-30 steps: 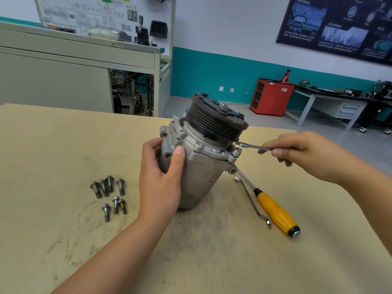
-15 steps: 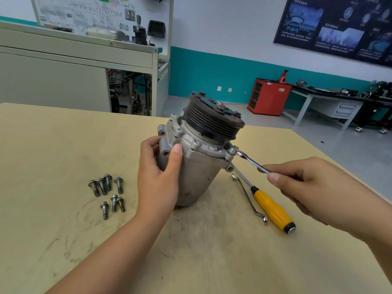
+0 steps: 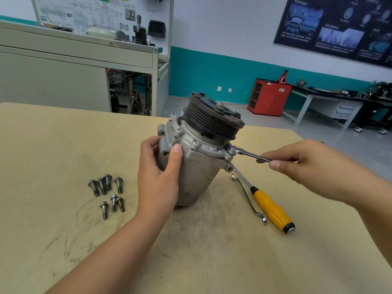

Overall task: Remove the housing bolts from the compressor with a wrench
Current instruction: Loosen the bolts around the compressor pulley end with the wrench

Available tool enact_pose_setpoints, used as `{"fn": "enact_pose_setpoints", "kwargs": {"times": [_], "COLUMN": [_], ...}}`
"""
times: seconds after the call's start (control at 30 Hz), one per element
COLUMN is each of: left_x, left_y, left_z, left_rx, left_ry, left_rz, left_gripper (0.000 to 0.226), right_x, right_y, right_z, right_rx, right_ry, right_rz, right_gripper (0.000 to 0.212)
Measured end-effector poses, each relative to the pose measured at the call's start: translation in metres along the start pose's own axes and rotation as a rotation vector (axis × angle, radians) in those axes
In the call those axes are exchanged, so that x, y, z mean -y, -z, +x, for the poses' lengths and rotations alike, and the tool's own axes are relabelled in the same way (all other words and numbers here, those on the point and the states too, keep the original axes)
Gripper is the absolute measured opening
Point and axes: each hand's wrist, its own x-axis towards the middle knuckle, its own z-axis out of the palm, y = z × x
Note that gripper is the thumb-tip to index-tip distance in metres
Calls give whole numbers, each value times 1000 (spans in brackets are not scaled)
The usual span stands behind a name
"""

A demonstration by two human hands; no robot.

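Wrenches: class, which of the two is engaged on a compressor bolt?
The wrench held by the right hand; the bent wrench lies unused beside the yellow screwdriver.

Matt cast-metal compressor (image 3: 197,166), shiny steel wrench (image 3: 250,154), scuffed wooden table (image 3: 63,145).

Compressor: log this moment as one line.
left hand grips compressor | right hand holds wrench on housing flange | seven bolts loose on table

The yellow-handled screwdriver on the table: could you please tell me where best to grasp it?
Take the screwdriver by its thick yellow handle, from above and the right: it lies flat, with the bent wrench close along its left.
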Motion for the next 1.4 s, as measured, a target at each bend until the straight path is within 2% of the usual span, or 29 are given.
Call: {"fn": "enact_pose_setpoints", "kwargs": {"times": [0.27, 0.4, 0.6, 0.77, 0.93, 1.17, 1.33, 1.4], "left_x": [2, 2, 1, -1, -2, -4, -4, -3], "left_y": [0, 1, 1, 1, 1, 2, 1, 1], "left_z": [1, 1, 1, 1, 1, 1, 0, 1], "left_rx": [1, -4, -2, -4, 6, -1, -7, -7], "left_ry": [-8, -12, -21, -20, -17, -9, -18, -21], "left_rz": [-19, -18, -10, 18, 10, 0, -22, -19], "left_gripper": [12, 13, 13, 13, 12, 17, 31, 23], "right_x": [-3, 10, 27, 28, 28, 22, 23, 22], "right_y": [36, 50, 51, 55, 56, 56, 62, 64], "right_z": [27, 34, 49, 55, 61, 70, 78, 80], "right_rx": [-14, -36, -5, 19, 6, 21, 30, 38], "right_ry": [130, 265, 344, 359, 395, 594, 647, 696], "right_rz": [-355, -501, -619, -663, -792, -1172, -1170, -1158], "right_gripper": [7, 0, 7, 27, 21, 20, 34, 39]}}
